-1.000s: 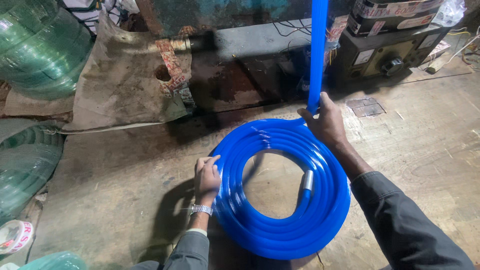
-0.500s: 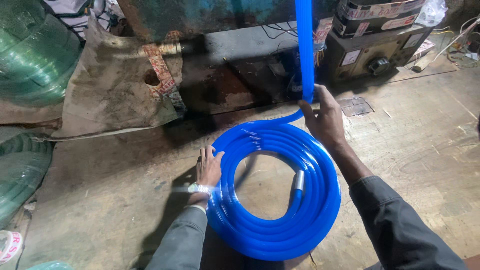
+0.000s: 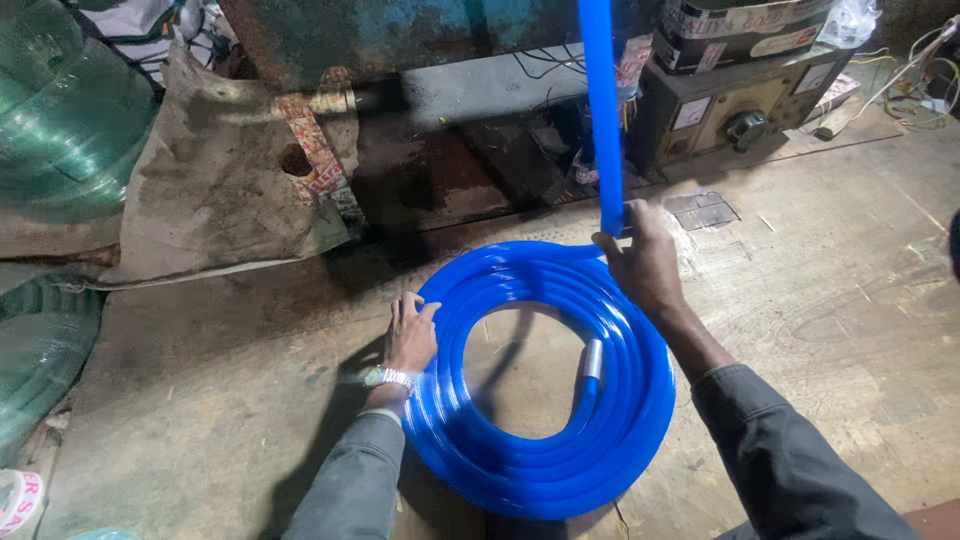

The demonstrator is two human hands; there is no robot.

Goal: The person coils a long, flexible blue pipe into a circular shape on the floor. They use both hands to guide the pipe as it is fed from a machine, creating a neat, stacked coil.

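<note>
A blue hose (image 3: 545,400) lies coiled in a flat ring on the wooden floor (image 3: 820,330) at the lower centre of the frame, and one length of it rises straight up out of the top edge, right of centre. The right hand (image 3: 645,262) is closed around that rising length just where it leaves the coil, fingers wrapped on the hose at the ring's upper right. The left hand (image 3: 410,335) lies flat and open on the coil's left rim, fingers spread, pressing rather than gripping; a wristwatch (image 3: 390,378) shows on that wrist. Inside the ring, towards its right side, a short metal fitting (image 3: 592,360) caps the hose's inner end (silver, lying against the inner turns).

At the upper left a worn sack (image 3: 220,190) lies draped, with rolls of green hose (image 3: 60,110) beside it at the left edge. A dark box with a knob (image 3: 740,110) stands at the upper right, loose wires (image 3: 920,60) near it.
</note>
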